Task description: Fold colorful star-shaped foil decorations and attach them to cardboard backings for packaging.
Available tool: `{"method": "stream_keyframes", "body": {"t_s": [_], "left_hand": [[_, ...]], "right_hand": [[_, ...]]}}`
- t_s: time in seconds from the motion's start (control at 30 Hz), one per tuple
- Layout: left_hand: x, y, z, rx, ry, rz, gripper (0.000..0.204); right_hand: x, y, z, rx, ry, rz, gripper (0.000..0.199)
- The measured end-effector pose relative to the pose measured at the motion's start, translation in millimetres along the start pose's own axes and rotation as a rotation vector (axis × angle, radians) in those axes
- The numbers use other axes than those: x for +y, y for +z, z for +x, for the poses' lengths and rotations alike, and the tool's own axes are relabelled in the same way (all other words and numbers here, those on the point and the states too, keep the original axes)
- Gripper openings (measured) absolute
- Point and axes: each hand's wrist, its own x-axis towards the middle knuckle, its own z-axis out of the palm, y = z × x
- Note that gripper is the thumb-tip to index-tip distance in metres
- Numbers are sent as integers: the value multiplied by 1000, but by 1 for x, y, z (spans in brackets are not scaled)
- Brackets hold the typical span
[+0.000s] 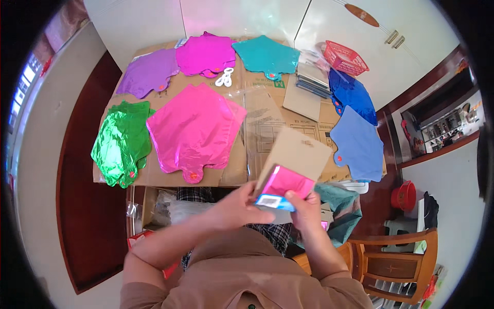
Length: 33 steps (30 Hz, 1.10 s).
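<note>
In front of my body, both hands hold a folded pink foil balloon (289,180) with a blue-and-white label strip (274,201) along its near edge. Behind it, a tan cardboard card (301,146) sticks out toward the table. My right hand (307,210) presses its thumb on the packet's right side, its fingers hidden underneath. At the left edge my left hand (241,207) has its fingers behind the packet, and its thumb lies near the label. Beyond them on the table is a flat pink star-shaped foil balloon (193,129).
Cardboard covers the table (265,121). Around it lie green (122,141), purple (149,72), magenta (206,51), teal (267,54), dark blue (354,95) and light blue (359,144) foil balloons. A pink basket (346,57) stands at back right; a wooden chair (396,268) is near right.
</note>
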Motion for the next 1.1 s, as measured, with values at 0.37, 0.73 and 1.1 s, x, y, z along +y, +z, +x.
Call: {"method": "stream_keyframes", "body": {"t_s": [0.37,0.73,1.1], "left_hand": [[123,-111,239,-91,297,1580,53],[131,-127,226,88,279,1320,16],[203,-71,81,170,364,666,30]], "right_hand": [[-50,-52,-6,-12,54,-12,27],[-45,-55,-8,-11,120,-19,29],[-68,-51,-6,-29,-37,58,23]]}}
